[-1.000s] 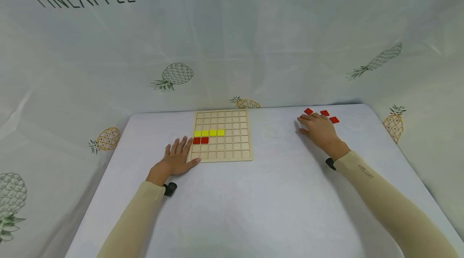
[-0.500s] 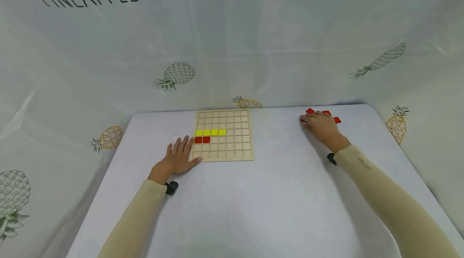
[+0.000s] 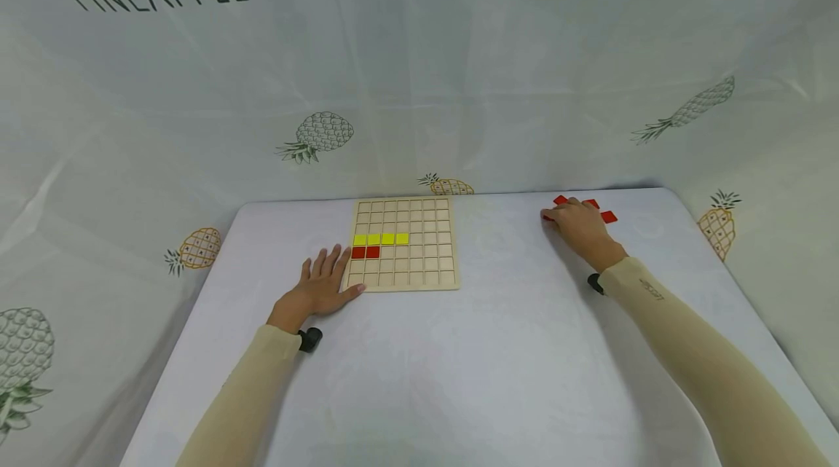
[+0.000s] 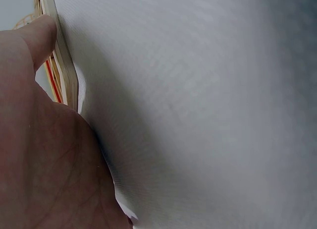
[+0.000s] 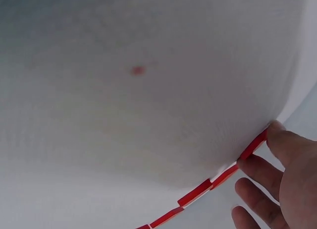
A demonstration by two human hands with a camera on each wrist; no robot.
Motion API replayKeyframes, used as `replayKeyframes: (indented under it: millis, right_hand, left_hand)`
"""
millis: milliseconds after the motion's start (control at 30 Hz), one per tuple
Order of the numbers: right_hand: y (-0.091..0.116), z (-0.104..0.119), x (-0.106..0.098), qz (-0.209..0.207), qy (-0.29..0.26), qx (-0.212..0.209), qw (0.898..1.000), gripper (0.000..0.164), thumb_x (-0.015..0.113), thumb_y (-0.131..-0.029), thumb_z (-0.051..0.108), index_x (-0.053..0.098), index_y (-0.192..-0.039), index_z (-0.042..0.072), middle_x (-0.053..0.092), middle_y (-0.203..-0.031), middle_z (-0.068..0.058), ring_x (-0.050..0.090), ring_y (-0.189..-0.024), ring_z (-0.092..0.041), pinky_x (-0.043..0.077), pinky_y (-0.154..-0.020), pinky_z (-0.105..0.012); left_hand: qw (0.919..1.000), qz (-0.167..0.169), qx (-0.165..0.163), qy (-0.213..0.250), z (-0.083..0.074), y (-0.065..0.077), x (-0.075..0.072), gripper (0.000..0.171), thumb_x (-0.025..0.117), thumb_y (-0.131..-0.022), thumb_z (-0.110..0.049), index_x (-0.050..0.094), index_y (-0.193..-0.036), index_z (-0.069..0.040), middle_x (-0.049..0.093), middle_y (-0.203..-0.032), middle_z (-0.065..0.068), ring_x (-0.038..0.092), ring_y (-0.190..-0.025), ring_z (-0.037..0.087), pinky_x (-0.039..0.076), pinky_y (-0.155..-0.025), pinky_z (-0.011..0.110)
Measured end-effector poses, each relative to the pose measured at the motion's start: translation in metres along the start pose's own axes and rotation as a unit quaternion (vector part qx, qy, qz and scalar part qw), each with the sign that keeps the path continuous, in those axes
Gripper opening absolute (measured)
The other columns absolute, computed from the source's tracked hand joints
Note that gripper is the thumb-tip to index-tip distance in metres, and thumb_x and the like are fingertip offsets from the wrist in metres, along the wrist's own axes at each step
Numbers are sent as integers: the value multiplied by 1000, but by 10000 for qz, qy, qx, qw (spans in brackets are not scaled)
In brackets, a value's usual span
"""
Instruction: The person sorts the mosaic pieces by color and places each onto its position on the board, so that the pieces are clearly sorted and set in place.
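Red tile (image 5: 254, 144), at mid-height on the right of the head view, is pinched by the right hand (image 3: 580, 228), thumb at one end, index finger at the other. Thin, flat, square; probably light, stiff wood or plastic, hard to break, maybe slippery on its faces. Best held by opposite edges, since a flat piece gives little to grab from above. Loose tiles (image 3: 608, 217) lie around that hand, same shape and red; some partly hidden behind it. Left hand (image 3: 313, 294), left of centre, lies flat with fingers spread along the left side of the board (image 3: 430, 220), thumb on its lower left corner. Board: pale, looks like plain wood, raised ridges making square cells; likely stiff and light enough to slide, so steady it by the rim. Four yellow tiles (image 3: 388, 240) fill one row from the left, two set reds (image 3: 372, 253) in the row below. Counter (image 3: 419, 379) white, smooth, matte-looking; backdrop (image 3: 419, 44) creased sheet with pineapple prints.
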State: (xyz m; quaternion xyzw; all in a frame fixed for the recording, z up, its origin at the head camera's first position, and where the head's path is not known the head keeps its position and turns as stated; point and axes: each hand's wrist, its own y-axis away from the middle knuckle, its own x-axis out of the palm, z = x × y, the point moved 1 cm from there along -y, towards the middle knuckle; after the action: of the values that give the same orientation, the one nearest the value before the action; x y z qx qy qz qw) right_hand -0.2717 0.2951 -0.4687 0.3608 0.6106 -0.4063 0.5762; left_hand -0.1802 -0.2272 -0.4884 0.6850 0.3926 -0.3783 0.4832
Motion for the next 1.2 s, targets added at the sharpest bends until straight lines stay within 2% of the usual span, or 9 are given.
replayKeyframes:
  millis: [233, 400, 600, 867, 1200]
  right_hand:
    - [-4, 7, -2, -15, 241, 51, 9997, 30, 76, -94, -2, 76, -124, 2, 77, -110, -21, 64, -106, -41, 55, -98, -56]
    - [-5, 12, -3, -27, 303, 59, 9995, 29, 74, -94, -8, 78, -121, 3, 75, -109, -21, 64, -108, -42, 57, -93, -54]
    - [-3, 17, -3, -5, 161, 55, 9999, 30, 74, -95, -4, 78, -123, 4, 74, -110, -21, 62, -109, -42, 56, -91, -55]
    - [1, 42, -14, -712, -66, -343, 9968, 33, 78, -93, -2, 77, -126, 3, 76, -112, -19, 66, -108, -40, 59, -93, -54]
    - [-7, 100, -33, -1331, -72, -865, 9873, 36, 84, -89, 2, 78, -124, 8, 77, -109, -14, 67, -106, -35, 60, -90, -47]
  left_hand:
    - [10000, -7, 12, -66, 1, -2, 1, 96, 49, -106, -58, 2, -170, -3, -4, -176, 25, -6, -161, 50, -6, -125, 68]
    - [10000, -29, 19, -88, 3, -5, 3, 96, 49, -106, -59, 2, -170, -4, -3, -176, 24, -6, -161, 50, -6, -125, 68]
    - [10000, -48, 7, -64, 3, -5, 6, 97, 49, -105, -59, 3, -170, -4, -3, -176, 25, -6, -161, 50, -6, -125, 68]
    - [9999, -88, 2, -62, 5, -2, 4, 96, 50, -105, -57, 4, -169, -2, -2, -176, 26, -5, -160, 51, -6, -125, 69]
    - [9999, -97, 75, -105, 5, -5, 4, 96, 49, -105, -58, 4, -169, -2, -2, -176, 26, -4, -160, 51, -5, -125, 69]
